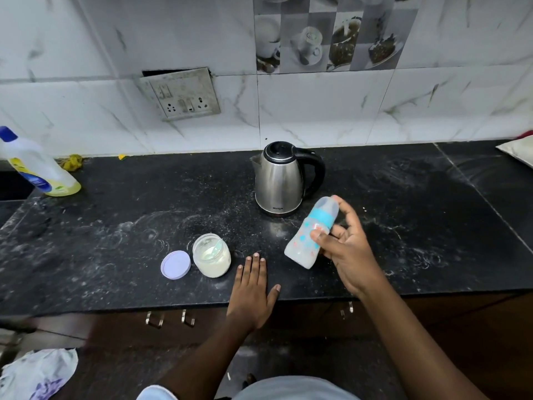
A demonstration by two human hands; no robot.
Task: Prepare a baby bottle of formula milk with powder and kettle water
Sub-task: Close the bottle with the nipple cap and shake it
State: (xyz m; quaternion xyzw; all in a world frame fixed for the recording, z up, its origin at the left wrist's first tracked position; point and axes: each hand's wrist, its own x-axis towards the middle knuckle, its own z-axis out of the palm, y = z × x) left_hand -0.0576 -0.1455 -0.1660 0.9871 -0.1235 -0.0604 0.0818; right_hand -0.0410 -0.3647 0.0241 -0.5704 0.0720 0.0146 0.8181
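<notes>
My right hand [350, 249] grips a capped baby bottle [302, 243] with a blue ring and a milky fill, holding it tilted above the black counter [115, 241]. My left hand [253, 287] rests flat on the counter near its front edge, fingers straight. An open jar of white powder [212, 256] with a clear scoop inside stands left of that hand, and its lilac lid [175, 264] lies beside it. The steel kettle [281, 179] with a black handle stands behind the bottle, lid down.
A detergent bottle [37, 166] with a blue cap stands at the counter's far left. A wall socket plate [181, 95] sits above the counter. A pale cushion-like thing [519, 150] lies at the far right. Cabinet handles [170, 319] show under the counter edge.
</notes>
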